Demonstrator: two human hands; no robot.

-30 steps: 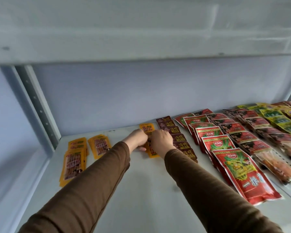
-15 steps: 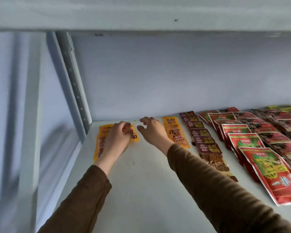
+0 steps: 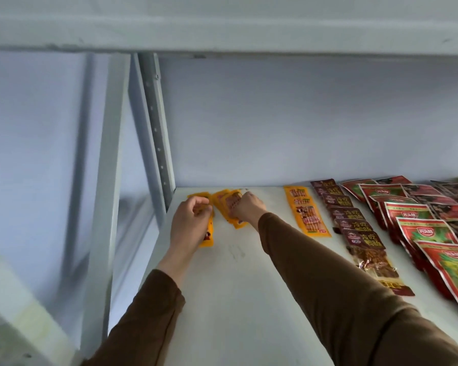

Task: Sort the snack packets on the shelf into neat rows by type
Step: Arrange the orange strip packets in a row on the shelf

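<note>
From the head camera, you are working at the far left corner of the shelf, where the loose yellow packets are still lying out of line. Your left hand is curling its fingers around one yellow packet, whose long axis is running near to far beneath the palm. Your right hand is sitting just right of it, fingers curled onto a fanned bunch of yellow packets that is slanting toward the far left. The started yellow row is lying well to the right, beside the brown row and the red rows. So both handfuls are likely needing to travel right and be squared to that row; your right hand is the nearer one.
</note>
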